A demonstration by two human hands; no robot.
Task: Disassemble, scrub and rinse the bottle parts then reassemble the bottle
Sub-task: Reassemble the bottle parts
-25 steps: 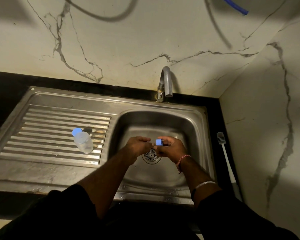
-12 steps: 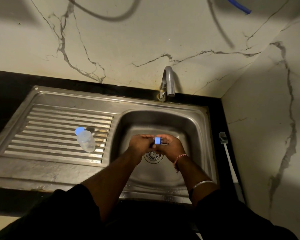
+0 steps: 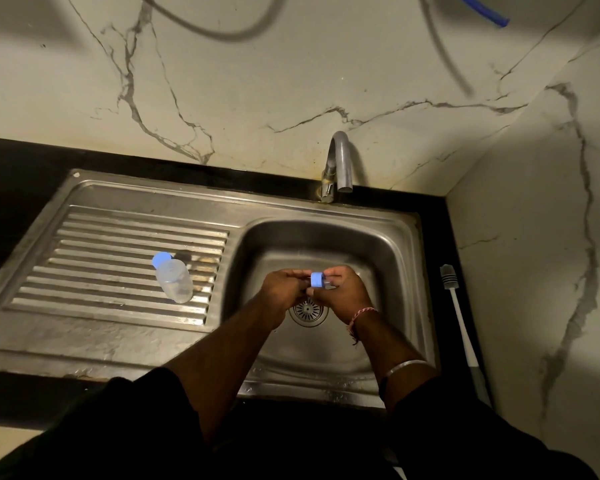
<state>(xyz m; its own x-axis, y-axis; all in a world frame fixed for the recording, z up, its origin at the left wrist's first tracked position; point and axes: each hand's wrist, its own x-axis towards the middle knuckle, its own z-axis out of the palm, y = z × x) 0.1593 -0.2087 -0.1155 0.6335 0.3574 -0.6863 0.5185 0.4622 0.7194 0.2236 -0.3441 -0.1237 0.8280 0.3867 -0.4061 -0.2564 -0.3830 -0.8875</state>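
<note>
Stainless steel sink (image 3: 400, 258) w/ ribbed drainboard (image 3: 84, 244) on its left side; the basin holds only the round drain strainer (image 3: 307, 311), partly hidden by the hands, no standing water visible. Clear plastic bottle (image 3: 175, 280) lies on its side across the drainboard ribs, looks empty, blue piece (image 3: 160, 259) at its far end – can't tell if that's a cap or base. Both hands are over the basin, just above the drain. Right hand (image 3: 343, 296) pinches a small blue ring-shaped bottle part (image 3: 316, 279) between thumb & fingers; left hand (image 3: 284, 287) is closed in against it, fingertips touching the same part. Ring is light blue, short, cylindrical, w/ a darker opening facing the camera. Tap (image 3: 338, 164) stands behind the basin, no stream seen. Bottle brush (image 3: 459, 320) w/ white handle lies on the black counter (image 3: 440, 237) right of the sink, bristle end away from the person.
</note>
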